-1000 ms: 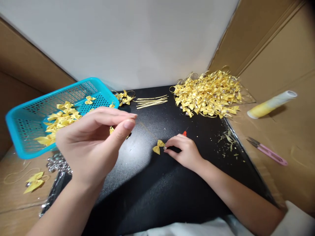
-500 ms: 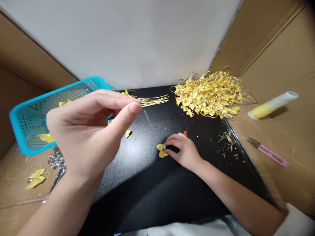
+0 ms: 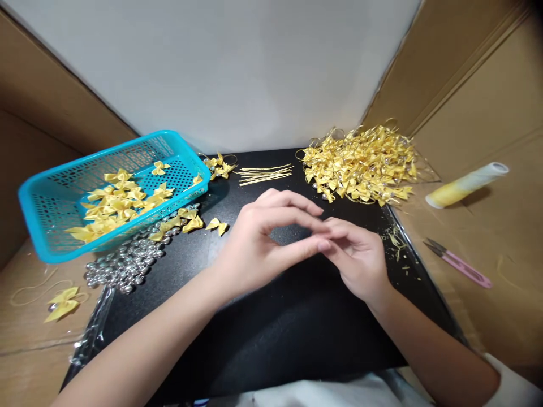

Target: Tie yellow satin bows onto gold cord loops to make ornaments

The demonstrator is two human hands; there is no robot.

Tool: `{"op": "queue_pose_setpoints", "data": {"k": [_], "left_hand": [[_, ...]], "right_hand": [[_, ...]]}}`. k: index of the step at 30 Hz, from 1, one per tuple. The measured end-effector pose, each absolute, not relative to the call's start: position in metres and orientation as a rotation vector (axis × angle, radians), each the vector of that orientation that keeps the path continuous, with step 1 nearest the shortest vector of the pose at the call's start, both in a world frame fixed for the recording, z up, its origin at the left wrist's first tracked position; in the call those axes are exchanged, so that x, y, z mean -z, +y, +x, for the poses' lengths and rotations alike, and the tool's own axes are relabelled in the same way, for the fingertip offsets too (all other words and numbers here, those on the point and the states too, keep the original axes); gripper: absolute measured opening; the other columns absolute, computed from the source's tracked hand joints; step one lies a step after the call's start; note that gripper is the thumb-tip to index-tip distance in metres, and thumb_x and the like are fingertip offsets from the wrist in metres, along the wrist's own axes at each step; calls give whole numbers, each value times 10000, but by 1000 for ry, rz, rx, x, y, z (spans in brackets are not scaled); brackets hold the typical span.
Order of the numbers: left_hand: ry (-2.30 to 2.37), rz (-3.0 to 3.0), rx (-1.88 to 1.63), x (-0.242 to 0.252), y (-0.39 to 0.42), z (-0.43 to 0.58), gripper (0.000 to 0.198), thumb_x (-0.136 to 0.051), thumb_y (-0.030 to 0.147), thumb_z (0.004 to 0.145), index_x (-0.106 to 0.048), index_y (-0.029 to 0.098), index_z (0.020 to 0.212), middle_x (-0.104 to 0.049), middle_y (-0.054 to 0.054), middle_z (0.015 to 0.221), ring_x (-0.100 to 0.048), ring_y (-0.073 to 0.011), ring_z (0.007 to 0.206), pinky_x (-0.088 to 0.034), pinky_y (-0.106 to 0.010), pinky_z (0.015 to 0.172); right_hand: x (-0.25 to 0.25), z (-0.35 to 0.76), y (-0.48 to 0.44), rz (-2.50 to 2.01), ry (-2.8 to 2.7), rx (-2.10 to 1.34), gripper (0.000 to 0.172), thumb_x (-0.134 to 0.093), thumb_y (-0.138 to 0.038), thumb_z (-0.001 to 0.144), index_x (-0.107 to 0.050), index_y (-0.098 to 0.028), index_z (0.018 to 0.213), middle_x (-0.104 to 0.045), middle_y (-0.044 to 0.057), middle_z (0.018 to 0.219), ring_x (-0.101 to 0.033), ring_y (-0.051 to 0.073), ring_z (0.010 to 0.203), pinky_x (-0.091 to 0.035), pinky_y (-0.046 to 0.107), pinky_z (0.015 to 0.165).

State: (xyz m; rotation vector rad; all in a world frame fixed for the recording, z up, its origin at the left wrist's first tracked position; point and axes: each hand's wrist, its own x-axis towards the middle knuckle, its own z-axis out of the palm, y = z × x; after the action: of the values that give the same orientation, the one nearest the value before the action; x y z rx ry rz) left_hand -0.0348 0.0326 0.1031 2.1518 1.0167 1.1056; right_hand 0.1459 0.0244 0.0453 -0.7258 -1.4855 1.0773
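Over the middle of the black work surface (image 3: 292,333), my two hands meet at the fingertips. My left hand (image 3: 271,237) has its thumb and index finger pinched together against the fingers of my right hand (image 3: 360,257). My right hand's thumb and fingers are also closed. Whatever lies between them is hidden; no bow or thread shows there. A yellow ribbon bow (image 3: 218,226) lies left of my left hand, beside more bows and a heap of silver beads (image 3: 121,263). Beyond my hands lies a row of gold cords (image 3: 265,174).
A blue basket (image 3: 31,212) with yellow bows stands at left. A large pile of bows with gold loops (image 3: 360,164) sits at back right. Further right are a yellow-white roll (image 3: 466,185), pink thread snips (image 3: 460,264) and scraps (image 3: 396,240). One finished-looking bow (image 3: 65,303) lies far left.
My left hand has come down and right from its raised pinch to meet my right hand. My right hand has lifted from the surface; the bow and thread by it are no longer visible.
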Motion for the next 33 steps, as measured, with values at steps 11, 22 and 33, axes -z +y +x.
{"op": "queue_pose_setpoints", "data": {"k": [11, 22, 33], "left_hand": [[895, 2457, -443, -8, 16, -92, 197, -593, 239, 893, -615, 192, 1083, -673, -89, 1112, -601, -217, 1023, -491, -360, 888], [857, 2526, -590, 7, 21, -75, 228, -444, 177, 975, -652, 190, 1070, -720, -83, 965, -646, -182, 896, -524, -311, 806], [1264, 1724, -759, -1, 19, -50, 142, -530, 285, 918, -567, 179, 1004, -685, -8, 769, -583, -113, 613, -455, -238, 593]], "right_hand": [[-69, 159, 33, -655, -1151, -1259, 68, -746, -359, 821, -729, -294, 830, -682, -20, 741, -632, 139, 743, -545, 304, 734], [-119, 158, 36, -811, -1294, -1149, 210, -723, -438, 826, -624, -282, 726, -550, -20, 634, -559, 136, 589, -527, 333, 605], [-105, 169, 42, -822, -1225, -1067, 256, -626, -313, 884, -536, -239, 656, -223, -50, 541, -207, 99, 459, -266, 298, 460]]}}
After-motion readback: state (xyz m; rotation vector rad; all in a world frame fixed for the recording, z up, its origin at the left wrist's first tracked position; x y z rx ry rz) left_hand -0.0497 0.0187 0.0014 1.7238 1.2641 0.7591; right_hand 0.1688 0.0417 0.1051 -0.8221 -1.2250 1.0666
